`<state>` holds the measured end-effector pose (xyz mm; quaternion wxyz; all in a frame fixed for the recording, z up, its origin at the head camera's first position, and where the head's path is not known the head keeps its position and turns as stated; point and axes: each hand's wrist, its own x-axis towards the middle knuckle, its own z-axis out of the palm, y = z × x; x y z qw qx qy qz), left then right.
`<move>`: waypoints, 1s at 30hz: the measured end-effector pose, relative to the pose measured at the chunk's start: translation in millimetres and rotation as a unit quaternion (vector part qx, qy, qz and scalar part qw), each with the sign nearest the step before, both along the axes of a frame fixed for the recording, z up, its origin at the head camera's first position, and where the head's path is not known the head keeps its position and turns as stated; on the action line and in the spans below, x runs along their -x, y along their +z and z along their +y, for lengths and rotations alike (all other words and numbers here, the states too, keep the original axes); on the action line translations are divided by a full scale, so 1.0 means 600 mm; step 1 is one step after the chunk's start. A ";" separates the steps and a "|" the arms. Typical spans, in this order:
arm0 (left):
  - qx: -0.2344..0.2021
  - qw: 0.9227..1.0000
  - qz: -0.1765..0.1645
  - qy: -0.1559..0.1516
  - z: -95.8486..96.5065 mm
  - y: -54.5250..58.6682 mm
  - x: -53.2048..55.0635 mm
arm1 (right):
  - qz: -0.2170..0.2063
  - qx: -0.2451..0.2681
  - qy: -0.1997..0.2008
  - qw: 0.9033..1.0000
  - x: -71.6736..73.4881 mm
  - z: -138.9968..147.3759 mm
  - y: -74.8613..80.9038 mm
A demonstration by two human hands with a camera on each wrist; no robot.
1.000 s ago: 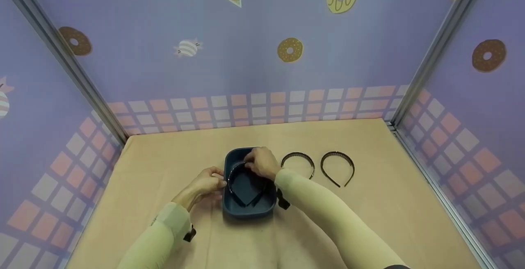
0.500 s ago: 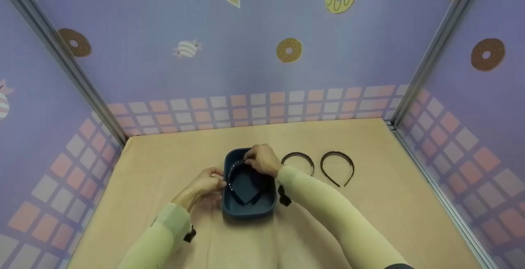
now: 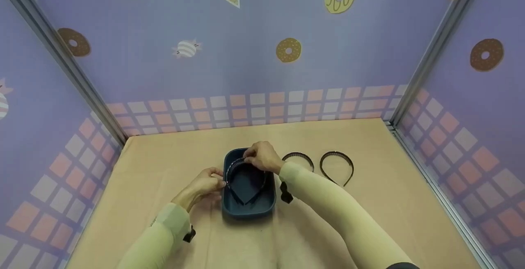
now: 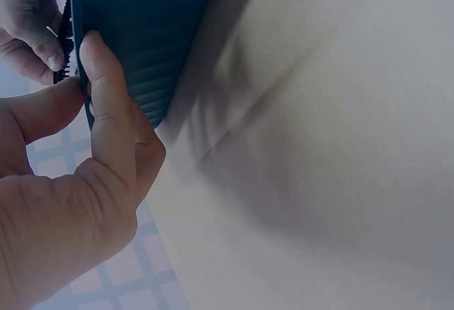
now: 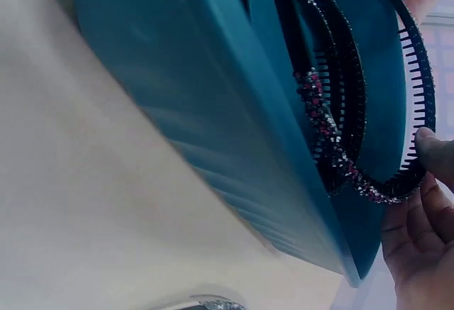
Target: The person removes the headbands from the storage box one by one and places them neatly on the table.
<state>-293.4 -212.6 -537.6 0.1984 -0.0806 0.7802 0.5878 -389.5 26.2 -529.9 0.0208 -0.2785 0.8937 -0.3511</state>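
A deep blue plastic bin (image 3: 248, 214) stands on the table. My left hand (image 3: 206, 182) pinches its left rim, thumb inside and fingers on the outer wall, as the left wrist view (image 4: 85, 161) shows. At the bin's far end, my right hand (image 3: 263, 157) pinches the arch of a black toothed headband (image 5: 424, 69), dotted with sparkling pink and silver beads. That headband is tilted, its arch raised near the rim and its ends down in the bin. Beneath it in the right wrist view lies at least one more dark headband (image 5: 360, 83) inside the bin.
Two more dark toothed headbands lie on the table to the right: a nearer one (image 3: 298, 154), partly behind my right forearm, and a farther one (image 3: 336, 153). Patterned purple walls with metal corner posts (image 3: 434, 51) enclose the table.
My right hand has risen slightly and shifted toward the far side, lifting the headband's arch a little. The left hand and the bin stay put.
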 end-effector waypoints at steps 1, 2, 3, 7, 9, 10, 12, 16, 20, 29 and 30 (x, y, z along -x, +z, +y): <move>-0.001 1.000 0.000 0.001 0.000 0.000 0.000 | -0.001 0.000 0.002 1.000 0.000 0.001 0.002; -0.001 1.000 0.000 0.000 0.000 -0.001 0.000 | -0.002 0.001 0.004 1.000 0.001 0.003 0.005; -0.002 1.000 0.000 0.000 0.000 -0.001 0.000 | -0.001 0.000 0.006 1.000 0.002 0.005 0.008; -0.003 1.000 0.001 -0.001 -0.001 -0.002 0.000 | 0.005 -0.001 0.013 1.000 0.009 0.015 0.020; -0.002 1.000 0.004 -0.001 -0.001 -0.003 -0.001 | 0.007 -0.001 0.016 1.000 0.012 0.021 0.027; -0.001 1.000 0.007 -0.002 -0.001 -0.002 -0.001 | 0.007 0.001 0.017 1.000 0.015 0.025 0.030; 0.000 1.000 0.007 -0.003 -0.002 -0.001 -0.002 | 0.007 0.007 0.019 1.000 0.019 0.034 0.036; 0.002 1.000 -0.001 -0.004 -0.001 0.000 -0.002 | 0.010 0.015 0.019 1.000 0.029 0.058 0.042; 0.005 1.000 0.001 -0.006 -0.001 0.001 -0.003 | 0.010 0.017 0.011 1.000 0.038 0.083 0.045; 0.013 1.000 0.004 -0.009 -0.002 -0.001 -0.002 | -0.028 0.031 -0.029 0.999 0.048 0.130 0.061; 0.011 1.000 0.003 -0.007 -0.002 -0.002 -0.002 | -0.033 0.032 -0.033 0.998 0.049 0.135 0.063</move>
